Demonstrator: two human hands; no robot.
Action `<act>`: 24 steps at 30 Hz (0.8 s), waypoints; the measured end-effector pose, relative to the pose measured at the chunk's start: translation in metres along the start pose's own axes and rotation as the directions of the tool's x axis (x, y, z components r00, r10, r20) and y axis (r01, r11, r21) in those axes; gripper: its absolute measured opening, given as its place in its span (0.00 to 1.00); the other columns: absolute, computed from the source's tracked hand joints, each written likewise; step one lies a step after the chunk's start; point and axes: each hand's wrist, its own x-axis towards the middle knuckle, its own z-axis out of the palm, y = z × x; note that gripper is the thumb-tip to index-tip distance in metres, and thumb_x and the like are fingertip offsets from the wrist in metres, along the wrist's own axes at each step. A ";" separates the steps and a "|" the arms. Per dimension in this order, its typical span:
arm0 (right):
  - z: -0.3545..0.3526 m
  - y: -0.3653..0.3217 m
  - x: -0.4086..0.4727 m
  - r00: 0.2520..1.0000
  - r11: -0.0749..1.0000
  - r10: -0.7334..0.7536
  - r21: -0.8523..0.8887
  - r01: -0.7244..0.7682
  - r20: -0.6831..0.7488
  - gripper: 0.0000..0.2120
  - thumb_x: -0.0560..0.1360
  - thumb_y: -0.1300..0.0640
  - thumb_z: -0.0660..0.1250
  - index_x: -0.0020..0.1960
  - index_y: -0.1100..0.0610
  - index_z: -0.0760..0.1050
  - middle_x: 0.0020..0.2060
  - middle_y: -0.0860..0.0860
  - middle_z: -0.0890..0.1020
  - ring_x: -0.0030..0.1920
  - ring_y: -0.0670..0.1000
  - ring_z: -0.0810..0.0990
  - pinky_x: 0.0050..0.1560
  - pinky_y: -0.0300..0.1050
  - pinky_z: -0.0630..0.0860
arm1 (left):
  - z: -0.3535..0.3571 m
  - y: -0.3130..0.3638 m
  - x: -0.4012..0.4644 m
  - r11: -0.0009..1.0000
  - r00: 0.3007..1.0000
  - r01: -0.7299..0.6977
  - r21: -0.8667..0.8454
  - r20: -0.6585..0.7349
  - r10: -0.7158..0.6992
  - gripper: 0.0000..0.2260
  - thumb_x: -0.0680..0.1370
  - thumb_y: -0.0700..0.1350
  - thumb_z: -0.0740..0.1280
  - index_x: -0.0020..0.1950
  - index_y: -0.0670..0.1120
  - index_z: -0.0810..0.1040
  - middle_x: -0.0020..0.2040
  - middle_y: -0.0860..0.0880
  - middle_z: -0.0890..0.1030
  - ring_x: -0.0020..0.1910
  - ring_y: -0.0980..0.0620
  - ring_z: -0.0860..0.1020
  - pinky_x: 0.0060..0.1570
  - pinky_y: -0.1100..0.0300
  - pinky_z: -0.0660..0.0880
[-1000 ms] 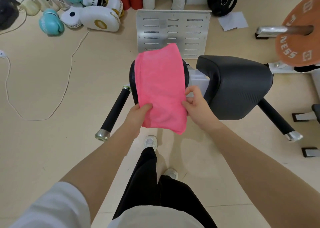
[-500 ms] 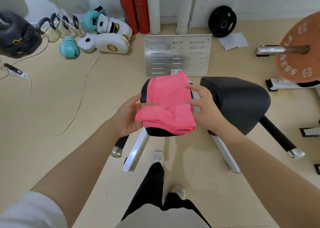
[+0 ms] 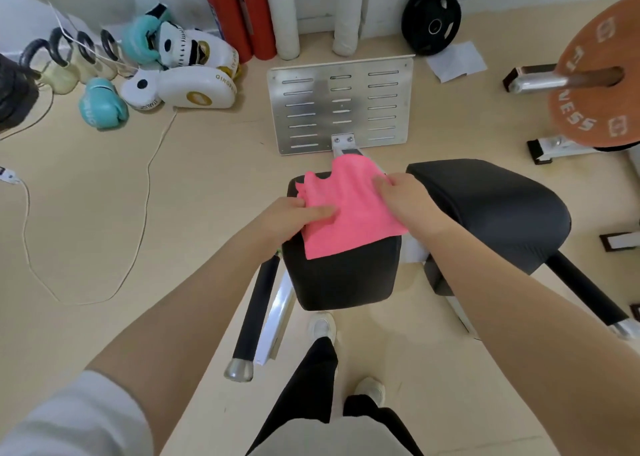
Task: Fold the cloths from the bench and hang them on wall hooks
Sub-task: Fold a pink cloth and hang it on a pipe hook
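Note:
A pink cloth [image 3: 349, 213] lies folded over on the small black seat pad of the bench [image 3: 343, 279]. My left hand [image 3: 291, 218] grips the cloth's left edge, thumb on top of the fabric. My right hand [image 3: 405, 199] holds the right upper part, fingers curled over the fold. The far end of the cloth is rumpled and hangs past the pad's back edge. No wall hooks show in this view.
The bigger black bench pad [image 3: 491, 210] lies to the right. A slotted metal plate [image 3: 341, 104] stands behind the bench. Boxing gloves and pads [image 3: 180, 75], kettlebells [image 3: 65, 64] and a cable [image 3: 145, 185] lie left. An orange weight plate [image 3: 602, 75] sits at right.
The lower end of the cloth has been brought up and over, halving its length. Both hands moved it down onto the seat pad. The camera tilted up, showing more of the wall.

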 end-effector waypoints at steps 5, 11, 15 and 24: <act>-0.008 -0.006 0.004 0.998 0.992 -0.058 0.116 0.058 -0.002 0.12 0.75 0.57 0.60 0.47 0.68 0.72 0.38 0.57 0.70 0.41 0.52 0.68 0.43 0.50 0.68 | -0.001 -0.005 0.014 0.992 0.987 -0.124 -0.029 -0.107 0.120 0.15 0.80 0.48 0.59 0.64 0.43 0.70 0.55 0.46 0.78 0.46 0.51 0.78 0.38 0.64 0.70; 0.002 -0.004 0.020 0.992 0.987 0.119 -0.101 -0.123 -0.046 0.06 0.73 0.64 0.59 0.37 0.59 0.65 0.32 0.52 0.67 0.35 0.52 0.67 0.33 0.43 0.62 | -0.002 -0.009 0.024 0.968 0.991 0.055 0.244 -0.135 -0.022 0.23 0.73 0.48 0.68 0.62 0.38 0.65 0.43 0.44 0.78 0.33 0.50 0.77 0.31 0.61 0.75; 0.008 -0.002 0.017 0.994 0.980 0.093 -0.172 -0.103 -0.065 0.12 0.73 0.63 0.58 0.57 0.60 0.66 0.43 0.53 0.72 0.43 0.54 0.71 0.42 0.45 0.65 | 0.001 0.004 0.028 0.721 0.894 -0.181 0.669 -0.193 0.403 0.36 0.69 0.45 0.68 0.73 0.46 0.55 0.69 0.43 0.64 0.65 0.42 0.66 0.62 0.49 0.65; 0.013 -0.016 0.012 0.939 0.671 -0.330 -0.676 0.305 0.096 0.19 0.77 0.57 0.55 0.67 0.58 0.65 0.68 0.56 0.67 0.68 0.56 0.64 0.66 0.49 0.62 | 0.033 -0.011 0.052 0.439 0.826 -0.458 0.773 0.187 0.532 0.29 0.75 0.61 0.49 0.68 0.43 0.66 0.67 0.43 0.71 0.68 0.46 0.67 0.69 0.54 0.57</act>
